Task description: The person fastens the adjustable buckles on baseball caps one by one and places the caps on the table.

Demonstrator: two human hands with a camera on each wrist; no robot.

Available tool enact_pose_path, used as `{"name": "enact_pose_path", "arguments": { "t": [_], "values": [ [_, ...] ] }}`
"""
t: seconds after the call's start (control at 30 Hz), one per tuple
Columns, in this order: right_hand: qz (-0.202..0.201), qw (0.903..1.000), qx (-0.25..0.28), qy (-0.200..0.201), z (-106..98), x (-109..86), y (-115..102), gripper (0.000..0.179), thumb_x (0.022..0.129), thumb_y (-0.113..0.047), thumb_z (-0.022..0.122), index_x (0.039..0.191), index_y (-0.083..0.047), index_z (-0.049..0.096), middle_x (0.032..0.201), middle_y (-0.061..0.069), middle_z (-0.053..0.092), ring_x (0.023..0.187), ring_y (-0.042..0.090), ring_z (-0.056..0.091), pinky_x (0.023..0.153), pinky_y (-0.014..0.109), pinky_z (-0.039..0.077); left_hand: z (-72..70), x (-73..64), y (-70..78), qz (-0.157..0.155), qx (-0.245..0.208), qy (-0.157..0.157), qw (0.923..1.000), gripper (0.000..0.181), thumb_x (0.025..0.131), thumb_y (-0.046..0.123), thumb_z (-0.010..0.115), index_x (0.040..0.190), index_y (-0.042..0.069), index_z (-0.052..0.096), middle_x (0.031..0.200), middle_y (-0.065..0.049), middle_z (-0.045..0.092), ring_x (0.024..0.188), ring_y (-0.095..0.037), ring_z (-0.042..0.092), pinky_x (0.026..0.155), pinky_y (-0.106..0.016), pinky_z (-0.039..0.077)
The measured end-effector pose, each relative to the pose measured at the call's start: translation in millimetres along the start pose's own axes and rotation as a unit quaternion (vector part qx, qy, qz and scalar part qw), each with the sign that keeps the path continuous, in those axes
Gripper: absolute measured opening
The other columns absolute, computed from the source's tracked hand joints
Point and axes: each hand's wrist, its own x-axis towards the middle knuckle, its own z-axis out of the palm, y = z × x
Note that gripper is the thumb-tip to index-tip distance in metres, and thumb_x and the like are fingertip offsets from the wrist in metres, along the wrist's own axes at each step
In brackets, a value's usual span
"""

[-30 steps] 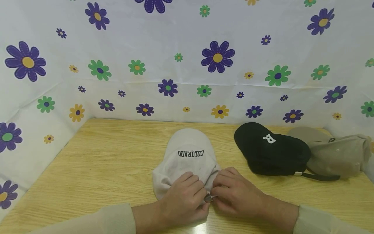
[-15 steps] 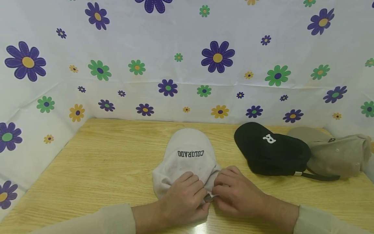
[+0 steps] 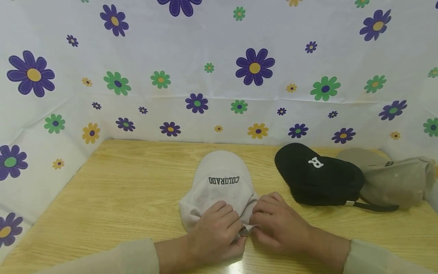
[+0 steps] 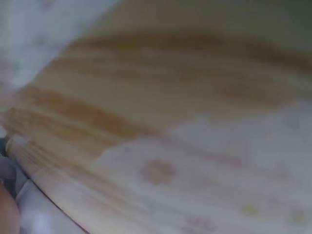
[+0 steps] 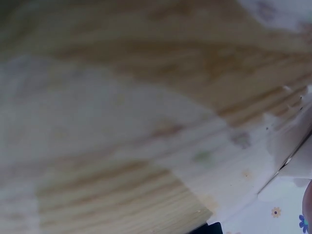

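Note:
An off-white baseball cap [image 3: 221, 190] lies in the middle of the table, brim toward the back, its COLORADO lettering upside down from here. At the cap's rear edge, my left hand [image 3: 217, 230] holds the fabric with curled fingers, next to a small metal buckle [image 3: 243, 231]. Just right of the buckle, my right hand [image 3: 278, 224] pinches the pale strap end between thumb and fingers. The fingertips partly hide the strap. Pale cap fabric [image 4: 44, 209] shows in the left wrist view's lower left corner; both wrist views are mostly blurred.
A black cap [image 3: 325, 182] with a white R lies at the right, its strap trailing along the table [image 3: 119, 190]. Behind and beside it is a khaki cap [image 3: 397, 186], partly covered. A flower-printed cloth [image 3: 205, 45] hangs behind the table.
My right fingers have shifted slightly right at the strap, and the buckle has tilted a little. My left hand and the cap stay nearly in place.

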Motion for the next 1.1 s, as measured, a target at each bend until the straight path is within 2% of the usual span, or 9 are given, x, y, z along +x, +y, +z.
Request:
{"name": "enact_pose_path", "arguments": {
  "t": [0.13,0.23,0.5,0.73,1.1],
  "values": [
    [0.022,0.9996,0.018,-0.007,-1.3,-2.2,2.2,0.027,0.078,-0.022,0.073,0.105,-0.021,0.067,0.1,-0.014,0.06,0.094,0.003,0.051,0.088,0.024,0.033,0.7,0.7,0.6,-0.001,-0.003,-0.005,1.0,0.012,0.072,0.028,0.064,0.067,0.018,0.059,0.066,0.008,0.052,0.059,-0.012,0.045,0.068,-0.028,0.042],
    [0.025,0.9992,0.032,-0.001,-1.7,-3.0,4.1,0.033,0.078,-0.024,0.074,0.11,-0.021,0.067,0.105,-0.015,0.06,0.096,0.003,0.051,0.088,0.023,0.032,0.1,0.8,0.5,-0.003,-0.007,-0.011,0.9999,0.013,0.071,0.028,0.065,0.068,0.017,0.06,0.067,0.008,0.053,0.061,-0.012,0.046,0.07,-0.028,0.043],
    [-0.001,0.9995,0.03,0.006,0.0,-1.2,4.8,0.024,0.082,-0.027,0.076,0.104,-0.024,0.07,0.102,-0.013,0.059,0.095,0.005,0.051,0.086,0.022,0.031,-1.1,-0.2,-0.3,-0.007,-0.014,-0.013,0.9998,0.013,0.071,0.028,0.065,0.068,0.017,0.06,0.067,0.007,0.053,0.061,-0.012,0.047,0.07,-0.029,0.043],
    [0.008,0.9996,0.023,-0.017,-1.8,-1.0,4.2,0.019,0.083,-0.03,0.076,0.1,-0.027,0.071,0.1,-0.014,0.06,0.096,0.004,0.052,0.087,0.023,0.033,-0.8,1.1,-1.2,-0.003,-0.013,-0.013,0.9998,0.013,0.071,0.028,0.065,0.068,0.018,0.059,0.067,0.007,0.053,0.062,-0.013,0.046,0.071,-0.028,0.043],
    [-0.024,0.9994,0.022,-0.011,2.1,0.5,3.1,0.012,0.084,-0.026,0.076,0.096,-0.028,0.073,0.097,-0.015,0.057,0.093,0.004,0.052,0.086,0.02,0.032,-1.9,0.0,-0.5,-0.005,-0.012,-0.012,0.9999,0.014,0.07,0.028,0.064,0.065,0.018,0.057,0.065,0.007,0.05,0.06,-0.012,0.044,0.07,-0.027,0.043]
  ]
}}
